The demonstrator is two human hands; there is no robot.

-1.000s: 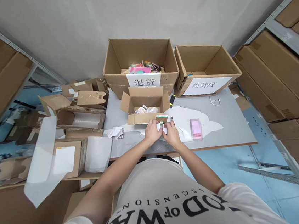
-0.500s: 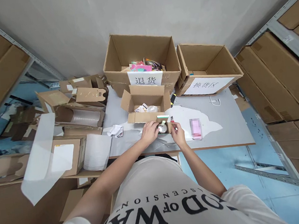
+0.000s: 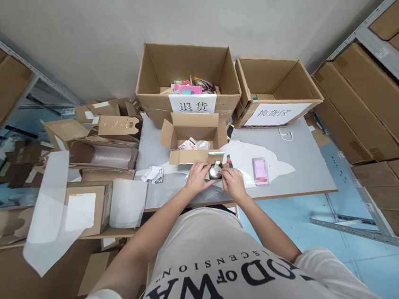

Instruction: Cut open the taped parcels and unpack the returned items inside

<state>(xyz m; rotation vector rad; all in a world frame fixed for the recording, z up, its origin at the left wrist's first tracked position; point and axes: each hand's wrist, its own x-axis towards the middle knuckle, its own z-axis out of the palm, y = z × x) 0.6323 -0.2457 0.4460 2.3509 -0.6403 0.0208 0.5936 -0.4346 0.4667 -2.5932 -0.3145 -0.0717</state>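
**Both hands together again on the small shiny item**

Since half a second ago, my right hand (image 3: 232,184) came back from the right side and now meets my left hand (image 3: 198,178) over the small shiny item (image 3: 215,172). Before, the right hand was apart and holding only a tiny piece; now both hands touch the same object, so I judge that the handling of it goes on with two hands.

This item is dark with a bright reflection, and it sits just above the grey table (image 3: 304,167), between my fingertips, directly in front of the small open carton (image 3: 194,138). What it is exactly I cannot tell; it is too small. My left hand is closed around its left side, fingers curled narrow. My right hand pinches at its right side with fingers bent; how tight, I cannot see.

A green and white strip (image 3: 216,154) lies on the front flap of the small carton, just beyond the item. Near my right hand is white paper (image 3: 247,161) and on it one pink packet (image 3: 260,170). One crumpled paper (image 3: 153,174) lies to the left. Behind stand two big boxes with paper labels, the left box (image 3: 186,70) with colourful things inside, the right box (image 3: 274,87).
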